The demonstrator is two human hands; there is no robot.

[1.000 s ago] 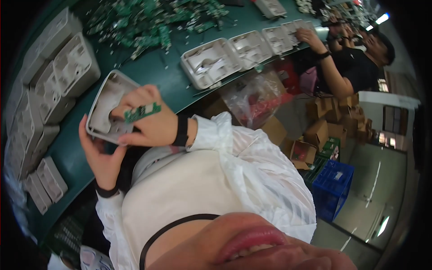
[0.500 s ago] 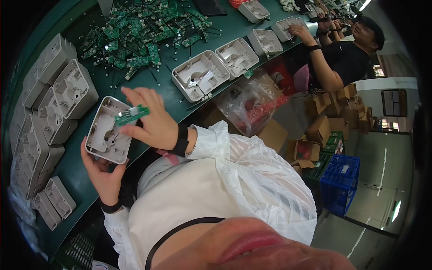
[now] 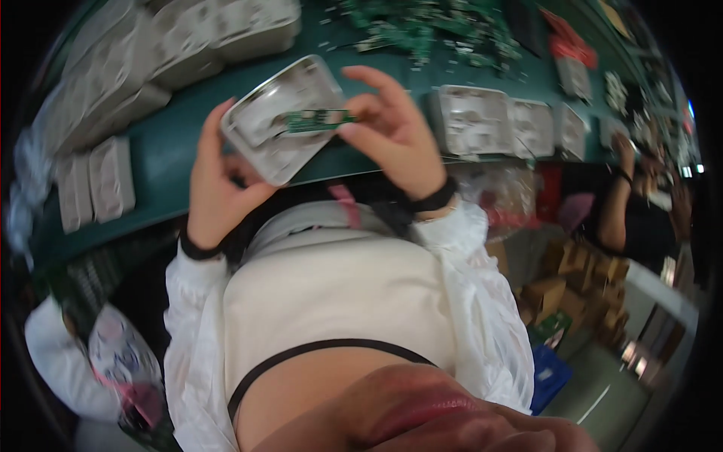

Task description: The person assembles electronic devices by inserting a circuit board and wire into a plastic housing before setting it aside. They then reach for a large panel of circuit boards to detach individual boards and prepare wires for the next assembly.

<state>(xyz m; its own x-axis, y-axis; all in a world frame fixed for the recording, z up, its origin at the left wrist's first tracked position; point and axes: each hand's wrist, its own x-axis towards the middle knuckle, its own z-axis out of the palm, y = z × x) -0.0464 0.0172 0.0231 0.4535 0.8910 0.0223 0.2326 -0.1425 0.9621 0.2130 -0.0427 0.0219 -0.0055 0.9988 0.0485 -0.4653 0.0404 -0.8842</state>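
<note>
My left hand (image 3: 218, 177) is closed round the near left side of a white plastic housing (image 3: 275, 154), tilted above the bench edge with its open side up. Between the thumb and fingers of my right hand (image 3: 399, 139) is a small green circuit board (image 3: 316, 120), pinched at its right end. The board lies across the housing's opening, near its right wall. Whether it touches the inside I cannot tell. A dark wire shows at its left end. Both wrists wear black bands.
White housings (image 3: 181, 34) are stacked at the left, with two narrower parts (image 3: 113, 177) below. A heap of green circuit boards (image 3: 429, 30) lies at the back of the green bench (image 3: 361, 75). More housings (image 3: 474, 124) line its right edge. A co-worker (image 3: 640, 218) is at the far right.
My view has turned, so the bench now runs more level. The housing has been raised and tilted in my left hand. My right hand has turned the board flatter over it.
</note>
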